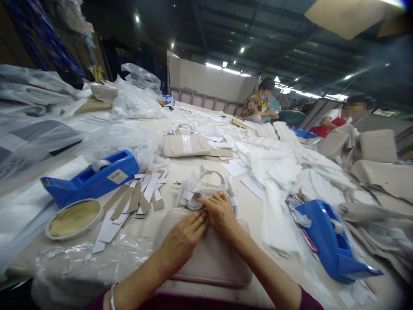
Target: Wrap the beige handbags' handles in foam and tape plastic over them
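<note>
Crosswise on the bench lies a beige handbag, its paper-wrapped handle pointing far; the left hand and right hand press it unclenched, covering its top edge.

Only one view is given, taken from the person's head and aimed forward and slightly down along the long, pale, paper-strewn desk. The left hand and right hand are seen close, low at centre; the desk's far end is seen small.
</note>
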`<state>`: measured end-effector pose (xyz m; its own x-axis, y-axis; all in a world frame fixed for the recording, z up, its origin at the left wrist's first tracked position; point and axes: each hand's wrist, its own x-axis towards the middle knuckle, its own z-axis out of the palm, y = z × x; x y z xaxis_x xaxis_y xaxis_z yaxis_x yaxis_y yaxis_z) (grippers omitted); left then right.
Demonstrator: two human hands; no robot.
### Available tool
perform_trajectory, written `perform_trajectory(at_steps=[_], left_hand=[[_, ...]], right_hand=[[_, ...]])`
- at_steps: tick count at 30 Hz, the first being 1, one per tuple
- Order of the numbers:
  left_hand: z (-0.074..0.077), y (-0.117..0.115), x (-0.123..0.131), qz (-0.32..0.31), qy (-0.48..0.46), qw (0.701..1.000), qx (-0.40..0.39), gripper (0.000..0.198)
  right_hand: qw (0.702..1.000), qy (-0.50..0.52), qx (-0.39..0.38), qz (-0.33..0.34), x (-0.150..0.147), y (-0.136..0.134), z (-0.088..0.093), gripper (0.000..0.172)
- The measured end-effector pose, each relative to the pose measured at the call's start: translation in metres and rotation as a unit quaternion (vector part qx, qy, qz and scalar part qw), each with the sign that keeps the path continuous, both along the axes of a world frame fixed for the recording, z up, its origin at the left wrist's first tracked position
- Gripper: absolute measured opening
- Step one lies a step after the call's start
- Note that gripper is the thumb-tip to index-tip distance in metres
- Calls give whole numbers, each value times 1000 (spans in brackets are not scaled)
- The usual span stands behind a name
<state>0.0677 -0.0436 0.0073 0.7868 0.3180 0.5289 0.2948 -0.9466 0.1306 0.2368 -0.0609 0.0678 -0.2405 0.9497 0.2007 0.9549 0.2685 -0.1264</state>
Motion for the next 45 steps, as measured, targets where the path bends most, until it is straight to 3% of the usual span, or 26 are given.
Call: perform_trajectory(at_steps=[8,14,18,22,25,28,31,35,38,41,43,45], left_hand=[[9,-2,-1,0,42,999,-20,56],[8,-2,0,12,62,997,-37,59],[7,0,0,9,81,995,-53,62],[9,2,1,8,97,993,-64,65],[8,2,2,11,96,993,-64,66],[6,1,2,14,82,995,-59,65],[4,2,3,9,61,997,-48,61],[5,3,0,3,33,999,-32,59],[11,2,-4,-8,-38,997,-68,47],[26,4,2,26,-124,986,-108,40],[39,11,19,62,-125,985,-98,43],[50,26,43,87,-58,991,-84,47]], right_hand=[[998,-57,41,5,5,19,-7,14],[994,23,100,34,20,7,-11,27],[977,36,198,-75,38,-12,-20,49],[968,22,203,-143,51,-17,-33,53],[961,48,238,-136,40,-26,-30,48],[953,110,273,-69,10,-40,-26,47],[953,137,269,-33,-16,-46,-37,43],[944,188,264,-65,-25,-39,-57,33],[941,223,244,-74,-22,-37,-60,26],[951,188,235,-74,-23,-39,-58,21],[956,158,239,-67,-25,-40,-57,19],[955,145,250,-60,-26,-41,-57,22]])
